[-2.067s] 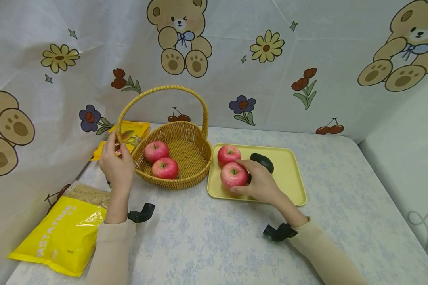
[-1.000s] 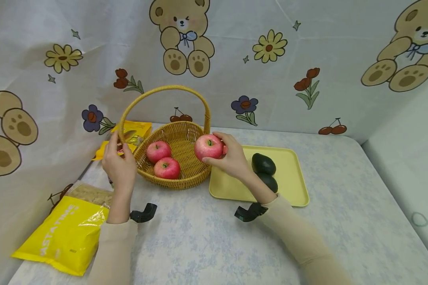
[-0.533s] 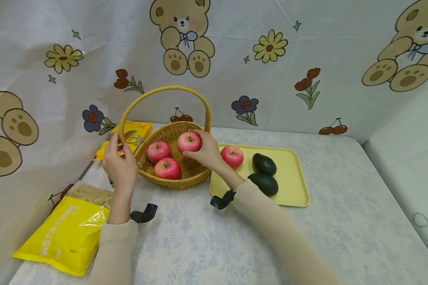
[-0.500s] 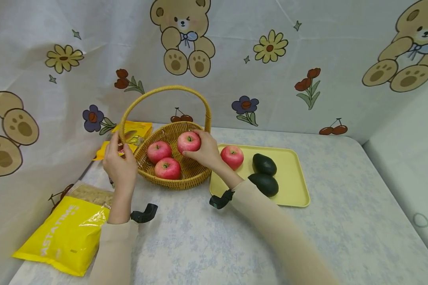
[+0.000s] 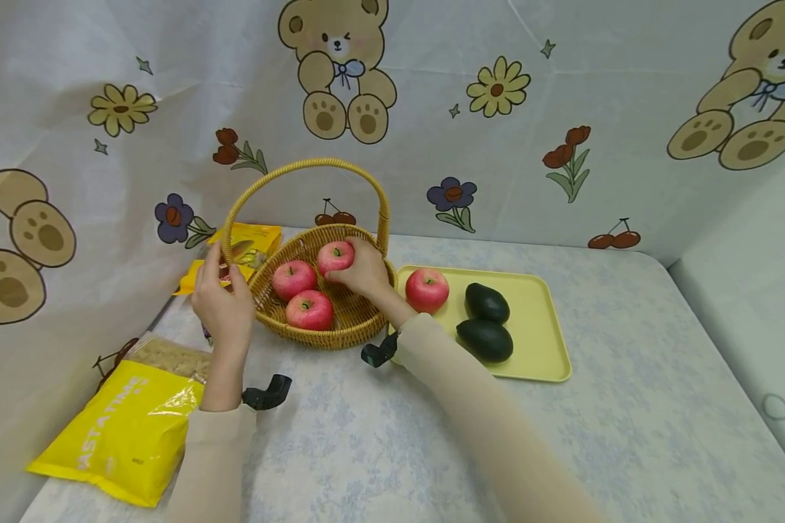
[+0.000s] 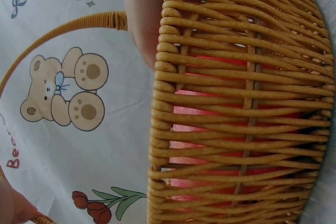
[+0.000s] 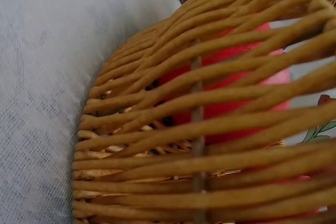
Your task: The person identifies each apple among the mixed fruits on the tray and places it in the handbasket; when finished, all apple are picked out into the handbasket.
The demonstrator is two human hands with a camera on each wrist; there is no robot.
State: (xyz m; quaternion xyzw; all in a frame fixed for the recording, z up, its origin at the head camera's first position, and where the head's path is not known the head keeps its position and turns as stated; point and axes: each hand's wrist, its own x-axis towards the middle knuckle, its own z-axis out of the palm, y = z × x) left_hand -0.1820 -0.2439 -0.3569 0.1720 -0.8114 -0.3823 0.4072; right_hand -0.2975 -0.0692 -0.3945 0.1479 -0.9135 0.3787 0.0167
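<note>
My right hand (image 5: pixel 366 270) reaches into a yellow-brown wicker basket (image 5: pixel 330 339) and grips a red apple (image 5: pixel 336 258) behind two other apples, one (image 5: pixel 294 280) at the left and one (image 5: pixel 310 311) nearer the front. With thumb and fingers, my left hand (image 5: pixel 224 309) pinches the left foot of the basket's arched handle (image 5: pixel 314 164). In the left wrist view, red apples (image 6: pixel 186 121) show through the weave and part of the right hand (image 6: pixel 144 17) is over the rim. Basket slats (image 7: pixel 157 111) fill most of the right wrist view, hiding the right hand.
Right of the basket, a pale yellow tray (image 5: pixel 536 359) bears one red apple (image 5: pixel 427 289) and two dark green avocados, one (image 5: pixel 487 302) behind the other (image 5: pixel 486 340). A yellow pasta bag (image 5: pixel 127 432) lies at left front. Another yellow packet (image 5: pixel 256 240) sits behind the basket.
My right hand has carried an apple leftward from the tray and lowered it into the basket. My left hand has stayed at the handle.
</note>
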